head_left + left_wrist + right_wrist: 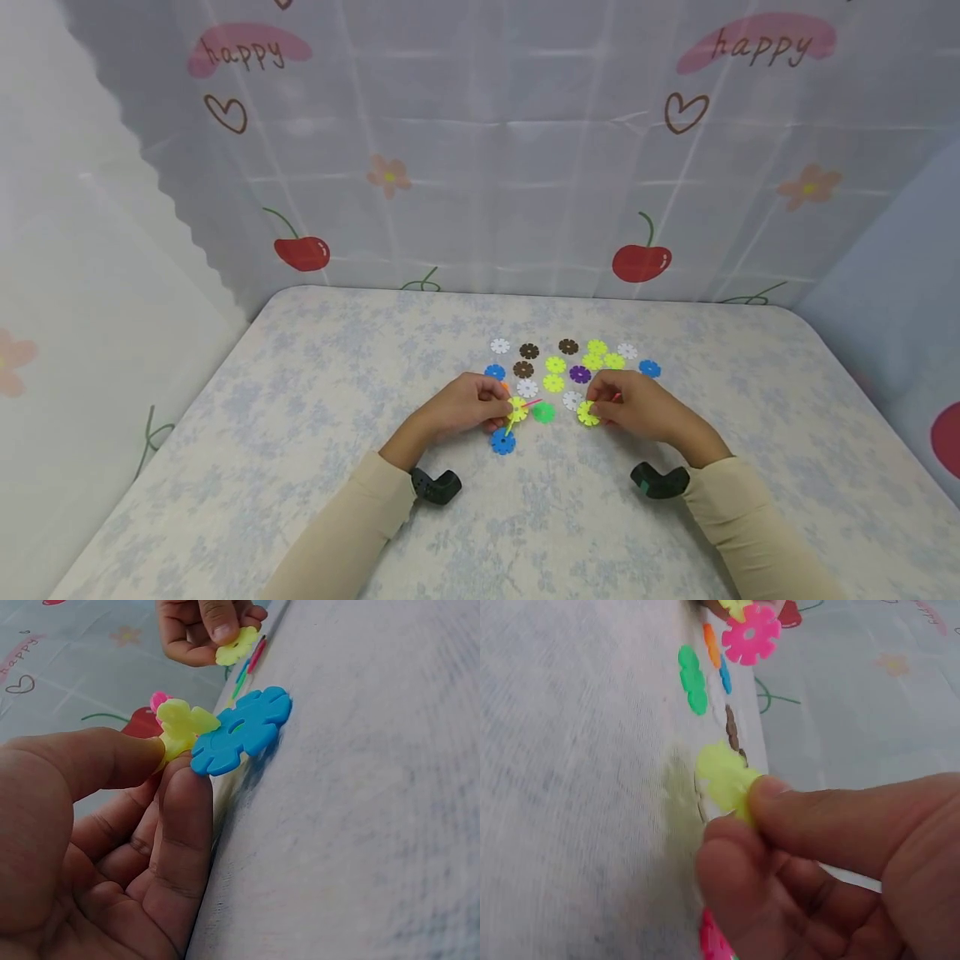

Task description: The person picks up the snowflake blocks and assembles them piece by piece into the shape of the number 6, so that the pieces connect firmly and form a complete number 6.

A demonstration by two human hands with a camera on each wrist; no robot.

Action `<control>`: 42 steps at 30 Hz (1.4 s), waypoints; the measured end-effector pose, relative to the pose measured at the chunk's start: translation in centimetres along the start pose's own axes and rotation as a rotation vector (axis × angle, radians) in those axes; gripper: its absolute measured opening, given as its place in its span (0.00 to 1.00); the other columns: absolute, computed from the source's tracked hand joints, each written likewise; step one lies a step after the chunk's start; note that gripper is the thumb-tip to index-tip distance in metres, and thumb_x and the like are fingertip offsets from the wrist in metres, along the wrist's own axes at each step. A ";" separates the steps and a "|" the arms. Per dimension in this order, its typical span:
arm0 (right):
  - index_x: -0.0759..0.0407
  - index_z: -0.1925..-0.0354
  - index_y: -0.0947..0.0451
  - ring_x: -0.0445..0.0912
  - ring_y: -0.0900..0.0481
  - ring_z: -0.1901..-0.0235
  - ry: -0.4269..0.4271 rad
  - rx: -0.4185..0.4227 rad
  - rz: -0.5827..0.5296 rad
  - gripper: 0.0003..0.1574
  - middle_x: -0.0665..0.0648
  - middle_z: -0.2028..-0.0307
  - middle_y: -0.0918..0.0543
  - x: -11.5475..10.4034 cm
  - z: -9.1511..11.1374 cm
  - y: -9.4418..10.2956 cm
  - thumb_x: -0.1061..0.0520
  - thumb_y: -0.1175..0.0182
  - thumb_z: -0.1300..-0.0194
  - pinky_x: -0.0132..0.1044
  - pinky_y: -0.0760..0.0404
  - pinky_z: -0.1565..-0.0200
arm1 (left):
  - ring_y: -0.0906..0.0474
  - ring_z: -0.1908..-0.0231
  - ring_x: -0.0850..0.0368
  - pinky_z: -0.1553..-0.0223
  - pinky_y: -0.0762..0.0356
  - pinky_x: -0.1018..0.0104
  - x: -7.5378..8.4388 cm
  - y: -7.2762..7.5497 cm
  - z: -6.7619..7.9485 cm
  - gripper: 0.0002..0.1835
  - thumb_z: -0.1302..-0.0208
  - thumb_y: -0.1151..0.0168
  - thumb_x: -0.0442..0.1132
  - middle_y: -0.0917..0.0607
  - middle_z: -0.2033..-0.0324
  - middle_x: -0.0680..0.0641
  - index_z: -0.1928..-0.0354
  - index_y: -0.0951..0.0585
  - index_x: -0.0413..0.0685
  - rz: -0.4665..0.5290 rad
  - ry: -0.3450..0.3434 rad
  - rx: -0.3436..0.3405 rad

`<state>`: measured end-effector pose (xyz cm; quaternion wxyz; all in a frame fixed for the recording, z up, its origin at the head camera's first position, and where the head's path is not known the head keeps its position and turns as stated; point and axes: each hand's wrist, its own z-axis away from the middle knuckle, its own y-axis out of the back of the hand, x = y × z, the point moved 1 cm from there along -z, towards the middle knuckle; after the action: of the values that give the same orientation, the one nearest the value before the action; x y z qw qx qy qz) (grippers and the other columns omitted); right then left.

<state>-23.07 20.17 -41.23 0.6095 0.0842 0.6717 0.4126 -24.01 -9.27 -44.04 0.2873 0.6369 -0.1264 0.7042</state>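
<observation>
My left hand (468, 406) pinches a yellow notched snowflake disc (517, 410) between thumb and fingers. Joined to that disc are a blue disc (259, 729) and a pink disc (744, 651), set at angles to it; the blue one hangs low near the tabletop. To the right, apart from this cluster, my right hand (637, 404) pinches a single yellow disc (721, 776) by its edge, tilted just above the table. A green disc (543, 413) lies flat between the hands. In the head view, fingers partly hide the discs around them.
Behind the hands lie several loose discs: white (500, 346), brown (568, 347), yellow (555, 365), purple (580, 375) and blue (650, 368). A pink disc (714, 937) is beside the right hand. A patterned cloth (300, 375) covers the table; a printed curtain (480, 167) hangs behind.
</observation>
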 end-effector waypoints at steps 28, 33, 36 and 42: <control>0.64 0.56 0.19 0.51 0.16 0.69 0.042 0.152 -0.225 0.07 0.58 0.65 0.17 -1.0 -2.0 -3.3 0.67 0.34 0.33 0.40 0.14 0.65 | 0.21 0.71 0.56 0.66 0.20 0.66 -0.2 -0.1 -0.1 0.05 0.28 0.38 0.33 0.15 0.70 0.44 0.60 0.18 0.36 0.011 -0.008 -0.028; 0.64 0.57 0.19 0.52 0.16 0.69 0.031 0.140 -0.237 0.06 0.58 0.65 0.17 -1.3 -1.9 -3.3 0.68 0.35 0.32 0.40 0.14 0.65 | 0.20 0.71 0.57 0.66 0.20 0.66 0.0 -0.2 -0.1 0.05 0.28 0.38 0.32 0.14 0.69 0.45 0.60 0.18 0.36 0.001 0.002 -0.021; 0.66 0.56 0.19 0.53 0.16 0.68 0.050 0.128 -0.249 0.05 0.59 0.65 0.17 -1.4 -1.8 -3.2 0.68 0.36 0.31 0.41 0.15 0.65 | 0.20 0.71 0.56 0.66 0.20 0.66 0.1 -0.2 -0.1 0.05 0.28 0.38 0.32 0.15 0.69 0.44 0.60 0.18 0.35 -0.003 0.002 -0.018; 0.67 0.57 0.19 0.55 0.17 0.69 0.091 0.105 -0.281 0.04 0.60 0.65 0.17 -1.4 -1.8 -3.4 0.68 0.37 0.30 0.42 0.16 0.66 | 0.21 0.72 0.57 0.67 0.21 0.67 0.2 -0.3 0.0 0.05 0.28 0.38 0.32 0.15 0.70 0.44 0.59 0.18 0.35 -0.006 -0.011 -0.021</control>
<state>-22.98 16.31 -42.51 0.6251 0.0025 0.7242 0.2911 -23.85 -9.02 -43.88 0.2955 0.6382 -0.1336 0.6982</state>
